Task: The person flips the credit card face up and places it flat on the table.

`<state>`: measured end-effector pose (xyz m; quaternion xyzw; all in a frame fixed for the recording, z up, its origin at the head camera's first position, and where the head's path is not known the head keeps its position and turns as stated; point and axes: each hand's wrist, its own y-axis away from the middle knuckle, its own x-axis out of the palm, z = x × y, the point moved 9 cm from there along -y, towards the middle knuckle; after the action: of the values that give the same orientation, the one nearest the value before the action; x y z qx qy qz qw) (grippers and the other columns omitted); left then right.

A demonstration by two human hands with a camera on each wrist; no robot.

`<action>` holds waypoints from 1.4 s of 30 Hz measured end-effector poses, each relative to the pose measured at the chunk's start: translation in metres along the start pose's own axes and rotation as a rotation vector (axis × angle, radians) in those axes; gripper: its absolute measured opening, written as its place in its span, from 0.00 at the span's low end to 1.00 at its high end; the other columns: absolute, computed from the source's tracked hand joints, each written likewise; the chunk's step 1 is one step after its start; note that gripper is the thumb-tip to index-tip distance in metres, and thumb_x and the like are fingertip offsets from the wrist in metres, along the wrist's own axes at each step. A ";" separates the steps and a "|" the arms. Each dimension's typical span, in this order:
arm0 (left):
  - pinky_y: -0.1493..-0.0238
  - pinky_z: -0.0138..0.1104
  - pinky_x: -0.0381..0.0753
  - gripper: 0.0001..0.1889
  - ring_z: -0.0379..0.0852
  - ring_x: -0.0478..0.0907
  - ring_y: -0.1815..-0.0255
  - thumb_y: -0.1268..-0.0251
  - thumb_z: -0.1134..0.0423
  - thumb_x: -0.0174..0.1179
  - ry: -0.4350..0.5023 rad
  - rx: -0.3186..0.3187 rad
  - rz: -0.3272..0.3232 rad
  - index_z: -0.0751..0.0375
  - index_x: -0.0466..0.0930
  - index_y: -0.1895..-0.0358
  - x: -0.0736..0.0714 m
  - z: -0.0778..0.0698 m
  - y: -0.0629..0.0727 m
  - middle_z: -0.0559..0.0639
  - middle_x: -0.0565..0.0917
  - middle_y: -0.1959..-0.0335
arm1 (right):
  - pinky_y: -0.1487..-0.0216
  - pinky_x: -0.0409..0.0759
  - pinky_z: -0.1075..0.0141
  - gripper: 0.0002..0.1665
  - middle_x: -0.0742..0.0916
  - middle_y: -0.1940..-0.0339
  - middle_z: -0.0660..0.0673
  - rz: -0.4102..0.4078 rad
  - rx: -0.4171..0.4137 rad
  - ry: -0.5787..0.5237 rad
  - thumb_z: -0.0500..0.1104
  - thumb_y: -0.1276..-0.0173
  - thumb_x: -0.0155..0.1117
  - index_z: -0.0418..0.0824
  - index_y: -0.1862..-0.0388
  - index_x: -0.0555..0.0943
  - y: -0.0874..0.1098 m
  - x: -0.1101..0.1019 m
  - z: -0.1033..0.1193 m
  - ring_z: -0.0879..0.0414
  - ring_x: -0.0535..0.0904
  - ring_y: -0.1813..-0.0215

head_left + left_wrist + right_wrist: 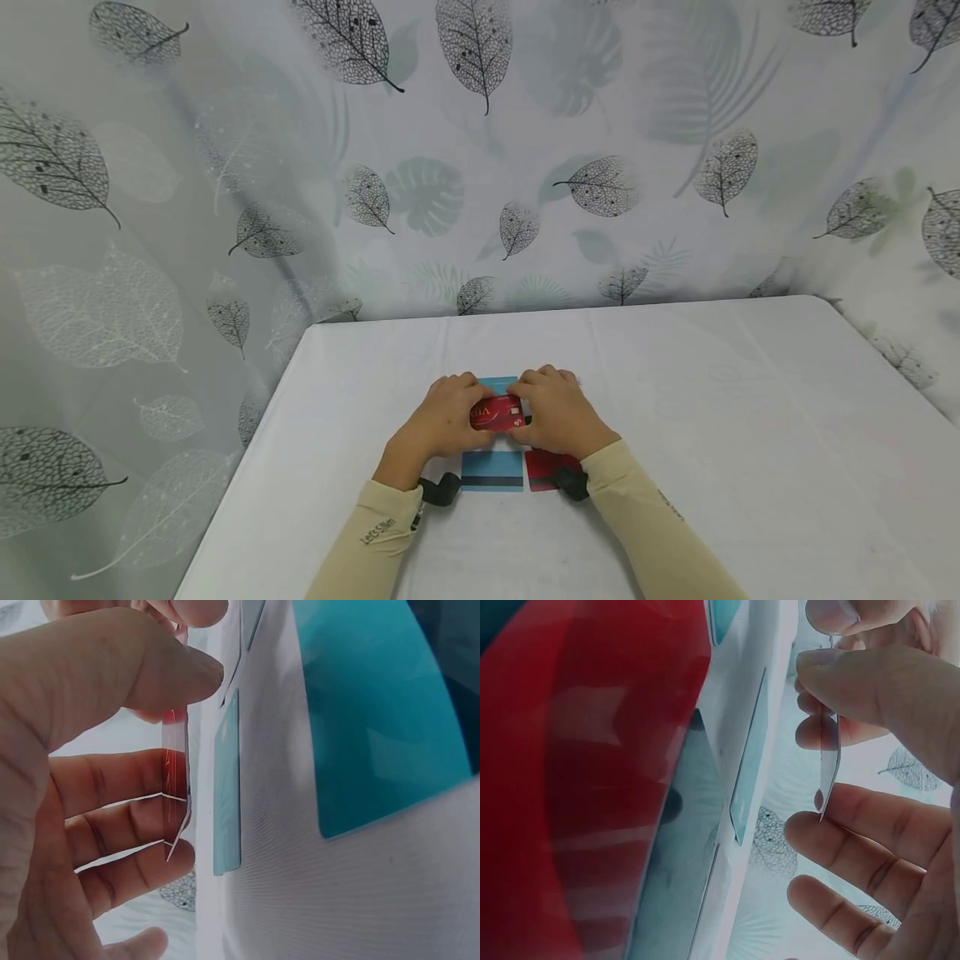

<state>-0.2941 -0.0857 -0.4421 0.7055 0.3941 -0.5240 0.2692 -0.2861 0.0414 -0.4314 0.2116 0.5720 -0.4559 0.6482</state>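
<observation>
A red card [495, 412] with a gold chip is lifted above the white table, held by both hands. My left hand [447, 417] pinches its left end between thumb and fingers; in the left wrist view the red card [175, 769] shows nearly edge-on. On the other end, the thumb and fingers of my right hand [555, 412] pinch it, and the card [829, 754] looks thin and slightly bent there. Below the hands lie a blue card [491, 467] with a dark stripe and a red card [542, 471], partly covered by the right wrist.
Another blue card [498, 383] lies farther back, between the hands. A greyish card [676, 825] shows past the red one in the right wrist view. Black wrist-camera mounts [441, 489] hang under both wrists. Behind the table [750, 433] hangs a leaf-patterned curtain [480, 167].
</observation>
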 end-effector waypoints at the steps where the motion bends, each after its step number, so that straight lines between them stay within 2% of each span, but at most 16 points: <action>1: 0.42 0.46 0.73 0.29 0.44 0.73 0.52 0.45 0.49 0.73 0.000 0.001 0.001 0.54 0.84 0.39 0.000 0.000 0.000 0.47 0.80 0.51 | 0.41 0.77 0.38 0.32 0.88 0.48 0.46 0.005 0.001 0.004 0.55 0.46 0.80 0.44 0.43 0.87 0.000 0.001 0.000 0.45 0.80 0.44; 18: 0.42 0.47 0.73 0.28 0.46 0.72 0.52 0.44 0.49 0.74 -0.017 -0.030 0.051 0.54 0.85 0.40 0.007 0.002 0.001 0.47 0.79 0.52 | 0.41 0.77 0.38 0.29 0.88 0.48 0.46 0.096 0.041 0.003 0.55 0.45 0.80 0.46 0.45 0.89 0.001 0.006 0.001 0.45 0.79 0.45; 29: 0.31 0.54 0.69 0.33 0.50 0.73 0.42 0.43 0.45 0.73 -0.013 -0.064 0.066 0.51 0.81 0.34 0.011 0.004 0.001 0.51 0.80 0.43 | 0.37 0.74 0.36 0.33 0.85 0.43 0.45 0.068 0.049 -0.029 0.57 0.44 0.79 0.47 0.40 0.86 0.003 0.004 -0.002 0.43 0.78 0.39; 33: 0.30 0.55 0.68 0.35 0.51 0.74 0.40 0.43 0.43 0.73 -0.027 -0.053 0.053 0.49 0.79 0.32 0.012 0.002 0.000 0.50 0.80 0.41 | 0.35 0.73 0.35 0.35 0.85 0.41 0.44 0.074 0.064 -0.042 0.58 0.44 0.79 0.47 0.39 0.85 0.003 0.004 -0.004 0.42 0.78 0.37; 37: 0.28 0.57 0.66 0.36 0.52 0.73 0.37 0.43 0.42 0.73 -0.030 -0.023 0.049 0.49 0.77 0.30 0.014 -0.006 -0.002 0.51 0.79 0.39 | 0.33 0.71 0.34 0.36 0.84 0.40 0.43 0.092 0.094 -0.048 0.58 0.44 0.78 0.47 0.37 0.84 0.007 0.004 -0.010 0.42 0.77 0.35; 42: 0.26 0.58 0.65 0.36 0.52 0.73 0.34 0.40 0.42 0.72 -0.042 0.019 0.053 0.49 0.76 0.30 0.020 -0.017 -0.007 0.51 0.78 0.37 | 0.34 0.72 0.35 0.34 0.84 0.42 0.45 0.088 0.116 -0.051 0.56 0.44 0.78 0.46 0.39 0.84 0.015 -0.002 -0.018 0.43 0.77 0.37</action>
<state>-0.2887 -0.0631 -0.4559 0.7070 0.3643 -0.5351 0.2846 -0.2838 0.0640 -0.4383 0.2623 0.5178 -0.4646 0.6688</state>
